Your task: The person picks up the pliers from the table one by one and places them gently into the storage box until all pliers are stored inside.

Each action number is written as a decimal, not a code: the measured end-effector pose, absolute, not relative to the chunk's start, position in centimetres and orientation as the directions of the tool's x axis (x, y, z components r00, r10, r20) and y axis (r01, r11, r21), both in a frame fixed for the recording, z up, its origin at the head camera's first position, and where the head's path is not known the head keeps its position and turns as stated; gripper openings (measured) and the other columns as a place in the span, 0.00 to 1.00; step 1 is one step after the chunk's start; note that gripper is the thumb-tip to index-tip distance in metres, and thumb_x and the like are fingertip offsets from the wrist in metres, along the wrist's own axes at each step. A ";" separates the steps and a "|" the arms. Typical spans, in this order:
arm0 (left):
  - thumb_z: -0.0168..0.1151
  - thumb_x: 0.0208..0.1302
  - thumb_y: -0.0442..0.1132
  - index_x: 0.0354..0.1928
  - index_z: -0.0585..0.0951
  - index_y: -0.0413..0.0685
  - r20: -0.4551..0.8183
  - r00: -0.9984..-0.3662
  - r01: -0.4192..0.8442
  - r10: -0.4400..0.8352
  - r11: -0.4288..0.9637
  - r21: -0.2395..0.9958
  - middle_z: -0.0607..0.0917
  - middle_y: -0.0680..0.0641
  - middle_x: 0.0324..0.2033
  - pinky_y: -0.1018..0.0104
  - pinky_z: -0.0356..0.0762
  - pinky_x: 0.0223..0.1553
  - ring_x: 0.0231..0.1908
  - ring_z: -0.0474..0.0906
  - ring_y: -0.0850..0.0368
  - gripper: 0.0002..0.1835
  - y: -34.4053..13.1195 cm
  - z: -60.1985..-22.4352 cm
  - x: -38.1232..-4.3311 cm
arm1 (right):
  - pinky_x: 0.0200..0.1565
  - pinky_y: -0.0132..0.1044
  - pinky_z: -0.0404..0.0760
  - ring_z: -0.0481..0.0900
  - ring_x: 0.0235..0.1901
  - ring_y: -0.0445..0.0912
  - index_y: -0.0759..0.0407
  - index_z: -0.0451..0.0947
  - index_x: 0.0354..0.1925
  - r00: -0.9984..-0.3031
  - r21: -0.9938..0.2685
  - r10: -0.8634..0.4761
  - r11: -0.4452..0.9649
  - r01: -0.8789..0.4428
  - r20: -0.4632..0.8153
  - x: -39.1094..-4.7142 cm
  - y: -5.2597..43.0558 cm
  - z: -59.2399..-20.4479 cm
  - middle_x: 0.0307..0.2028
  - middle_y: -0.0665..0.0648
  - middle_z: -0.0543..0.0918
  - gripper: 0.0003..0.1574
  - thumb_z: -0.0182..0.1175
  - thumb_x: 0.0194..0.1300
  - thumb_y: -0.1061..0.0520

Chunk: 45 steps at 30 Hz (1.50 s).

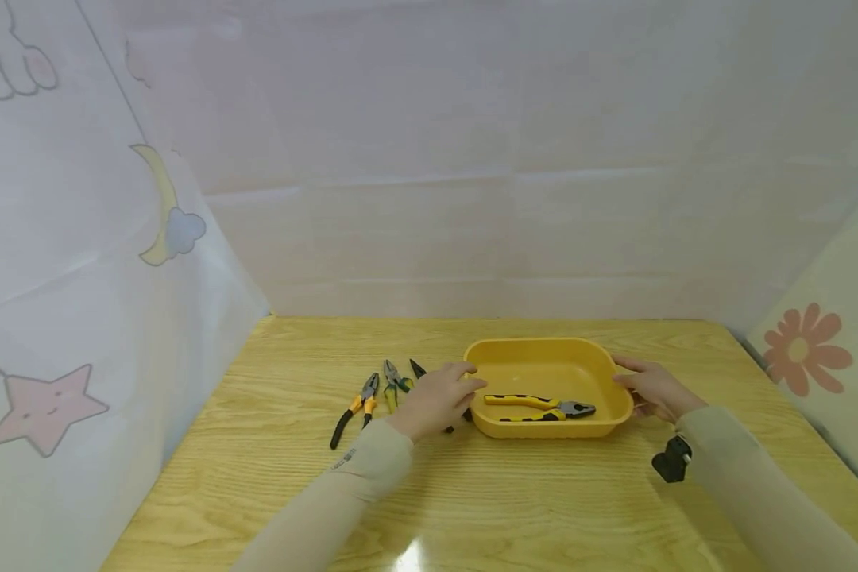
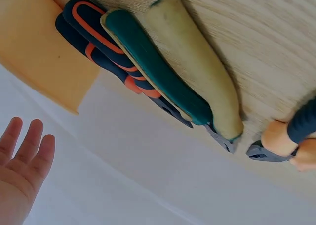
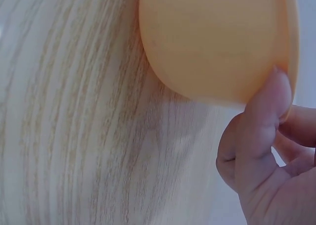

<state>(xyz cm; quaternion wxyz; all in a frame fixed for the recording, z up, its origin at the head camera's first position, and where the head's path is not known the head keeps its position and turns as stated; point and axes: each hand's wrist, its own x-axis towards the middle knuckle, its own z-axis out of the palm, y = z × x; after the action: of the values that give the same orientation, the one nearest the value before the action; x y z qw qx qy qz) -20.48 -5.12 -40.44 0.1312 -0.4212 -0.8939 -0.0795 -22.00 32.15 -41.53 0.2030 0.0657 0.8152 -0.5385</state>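
While the right hand (image 1: 647,385) pinches the right end of a yellow tray (image 1: 550,431), with digits on both sides of its rim, the left hand (image 1: 436,397) is held beside the opposite end. The fingers of that left hand are straight and a little spread; the left wrist view shows them apart from the wall of the tray. The tray is toward the back of the tabletop (image 1: 515,508), slightly right of the middle; whether its whole base rests on the wood is hard to tell. Inside it, along the near side, lie yellow-and-black pliers (image 1: 563,410), their handles parted toward the left and their jaws pointing right.

Three more pairs lie on the wood to the left of the tray. Furthest left are orange-and-black pliers (image 1: 356,403), jaws pointing away from the person. Next come green-and-tan pliers (image 1: 396,383), handles spread. Between these and the tray are dark blue pliers (image 2: 101,39) with orange stripes, partly hidden by the left hand in the head view.

Both arms wear pale sleeves (image 1: 751,469), and a small black device (image 1: 672,459) hangs below the right wrist. Behind stands a pale sheet (image 1: 508,159) with a moon (image 1: 159,167), a pink star (image 1: 48,409) and a red flower (image 1: 822,357) on its sides.
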 end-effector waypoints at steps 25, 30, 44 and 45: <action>0.63 0.65 0.34 0.51 0.83 0.43 0.446 -0.638 0.731 0.628 0.676 0.095 0.79 0.40 0.51 0.59 0.79 0.46 0.48 0.79 0.49 0.13 -10.8 -42.7 -18.9 | 0.30 0.40 0.81 0.79 0.28 0.47 0.64 0.37 0.76 -0.904 -0.845 -0.122 0.424 0.326 -0.410 -22.6 32.4 -41.4 0.37 0.59 0.80 0.40 0.46 0.77 0.58; 0.63 0.64 0.32 0.50 0.84 0.45 0.449 -0.647 0.715 0.616 0.696 0.075 0.80 0.40 0.49 0.59 0.80 0.41 0.45 0.79 0.48 0.13 -11.8 -43.0 -18.6 | 0.34 0.42 0.81 0.78 0.32 0.48 0.64 0.40 0.76 -0.899 -0.844 -0.106 0.406 0.351 -0.425 -23.0 32.7 -41.5 0.41 0.60 0.78 0.41 0.48 0.75 0.59; 0.66 0.62 0.32 0.50 0.83 0.42 0.483 -0.686 0.664 0.545 0.740 0.107 0.80 0.38 0.51 0.54 0.79 0.47 0.50 0.78 0.44 0.14 -14.6 -43.8 -17.8 | 0.37 0.43 0.83 0.80 0.34 0.47 0.66 0.37 0.74 -0.835 -0.859 -0.239 0.272 0.433 -0.496 -23.9 33.8 -41.5 0.37 0.55 0.78 0.43 0.50 0.74 0.61; 0.66 0.62 0.31 0.50 0.83 0.41 0.489 -0.683 0.663 0.542 0.741 0.104 0.80 0.38 0.50 0.54 0.79 0.48 0.50 0.78 0.44 0.14 -14.8 -43.9 -17.8 | 0.36 0.42 0.83 0.80 0.33 0.47 0.67 0.37 0.74 -0.832 -0.859 -0.247 0.276 0.431 -0.496 -24.0 33.9 -41.4 0.36 0.55 0.78 0.43 0.50 0.74 0.61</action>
<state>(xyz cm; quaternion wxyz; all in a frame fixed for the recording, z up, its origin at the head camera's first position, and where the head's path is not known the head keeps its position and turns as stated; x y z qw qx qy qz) -17.82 -14.75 -43.87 0.2192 -0.3321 -0.9070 -0.1376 -23.96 33.86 -41.43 0.2829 0.0616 0.7471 -0.5984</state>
